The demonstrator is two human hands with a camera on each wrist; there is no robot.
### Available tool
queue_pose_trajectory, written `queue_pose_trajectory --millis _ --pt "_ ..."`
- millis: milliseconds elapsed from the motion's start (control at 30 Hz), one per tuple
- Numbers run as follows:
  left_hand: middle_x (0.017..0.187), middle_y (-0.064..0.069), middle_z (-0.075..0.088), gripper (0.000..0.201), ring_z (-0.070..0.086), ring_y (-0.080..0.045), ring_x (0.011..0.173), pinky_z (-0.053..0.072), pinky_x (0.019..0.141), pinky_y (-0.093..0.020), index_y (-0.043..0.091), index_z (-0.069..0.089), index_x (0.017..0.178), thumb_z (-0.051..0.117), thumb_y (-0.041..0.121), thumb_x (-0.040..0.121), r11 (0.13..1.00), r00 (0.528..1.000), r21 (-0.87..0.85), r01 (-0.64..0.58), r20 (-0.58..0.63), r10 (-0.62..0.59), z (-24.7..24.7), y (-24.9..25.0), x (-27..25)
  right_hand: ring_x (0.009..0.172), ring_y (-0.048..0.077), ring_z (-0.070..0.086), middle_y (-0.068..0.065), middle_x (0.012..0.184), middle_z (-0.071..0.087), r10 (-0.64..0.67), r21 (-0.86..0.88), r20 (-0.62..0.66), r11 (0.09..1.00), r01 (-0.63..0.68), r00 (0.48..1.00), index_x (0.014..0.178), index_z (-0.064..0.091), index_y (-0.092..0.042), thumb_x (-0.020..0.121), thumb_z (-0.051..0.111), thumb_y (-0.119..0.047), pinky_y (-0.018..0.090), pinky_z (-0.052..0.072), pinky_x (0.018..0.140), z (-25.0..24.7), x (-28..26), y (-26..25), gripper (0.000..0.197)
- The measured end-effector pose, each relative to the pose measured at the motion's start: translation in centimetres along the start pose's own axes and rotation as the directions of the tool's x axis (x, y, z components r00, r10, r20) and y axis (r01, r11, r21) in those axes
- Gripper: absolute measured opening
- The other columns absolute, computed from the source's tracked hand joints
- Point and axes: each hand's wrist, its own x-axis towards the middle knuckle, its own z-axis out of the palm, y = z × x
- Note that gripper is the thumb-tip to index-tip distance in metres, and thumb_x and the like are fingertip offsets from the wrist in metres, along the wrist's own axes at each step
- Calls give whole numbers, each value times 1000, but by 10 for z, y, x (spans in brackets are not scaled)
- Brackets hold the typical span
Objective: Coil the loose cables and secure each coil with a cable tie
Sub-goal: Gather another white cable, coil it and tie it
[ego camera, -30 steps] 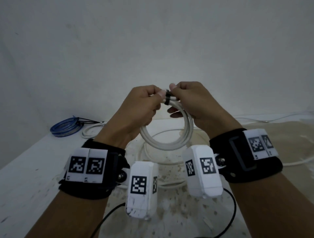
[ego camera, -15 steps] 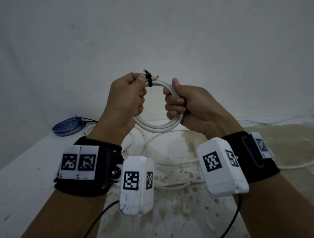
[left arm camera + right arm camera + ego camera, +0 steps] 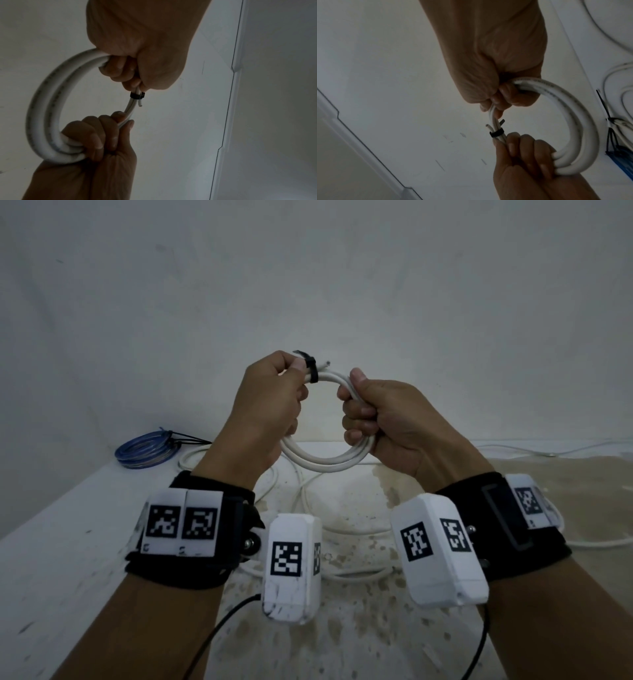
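Observation:
A white cable coil (image 3: 329, 463) of several loops is held upright in the air in front of the wall. My left hand (image 3: 291, 385) grips its left side, thumb and forefinger pinching just beside the black cable tie (image 3: 311, 370) that binds the top. A short cut cable end sticks out past the tie. My right hand (image 3: 356, 405) is fisted round the right side of the coil. The left wrist view shows the tie (image 3: 136, 95) just below my left hand (image 3: 130, 75). In the right wrist view, my right hand (image 3: 501, 100) grips the coil (image 3: 583, 121) above the tie (image 3: 496, 133).
A blue cable coil (image 3: 145, 448) bound with black ties lies at the table's back left, a white coil (image 3: 191, 460) beside it. Loose white cable (image 3: 308, 501) sprawls on the stained white table (image 3: 68, 542) under my hands. A thin white cable (image 3: 548, 451) runs along the back right.
Both hands have raised the coil and drawn apart. My right hand left the tie and now grips the coil's right side, while my left hand stays at the tie.

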Motion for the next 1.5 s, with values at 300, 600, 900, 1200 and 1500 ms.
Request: queue_pose_trajectory --millis 300,600,900,1200,1500 --pt "49 8 42 23 27 -6 39 21 38 -20 11 62 88 47 19 103 996 980 90 11 197 -29 7 -2 -7 76 22 74 8 88 77 -17 -282 -104 959 -13 994 104 70 -7 103 43 -42 29 57 59 0 -8 -12 44" --pt "52 7 42 24 28 -4 38 23 40 -20 14 59 83 47 21 103 974 954 221 -47 299 -22 25 -7 -15 58 16 65 8 68 68 -134 -355 -192 933 58 972 78 70 -5 98 59 -19 25 55 54 -9 -4 -14 27" --pt "49 12 44 27 36 -2 37 28 43 -16 16 60 80 47 22 102 955 950 278 -102 311 11 26 -10 -15 59 23 67 14 69 67 -240 -481 -250 872 95 938 71 69 -1 94 65 -16 28 57 55 -10 2 -9 28" --pt "54 6 45 27 35 -2 38 27 42 -17 14 61 79 47 22 102 931 946 353 -88 322 -32 22 -10 -14 56 26 67 11 58 66 -267 -532 -312 844 65 912 63 71 -3 89 69 -14 42 62 64 -11 9 4 28" --pt "57 3 45 28 31 -8 43 25 41 -20 12 58 77 47 21 102 934 943 357 5 310 -123 22 -13 -15 69 25 71 5 64 71 -377 -695 -326 717 51 867 64 74 -15 88 69 -25 44 59 76 -11 17 17 26"
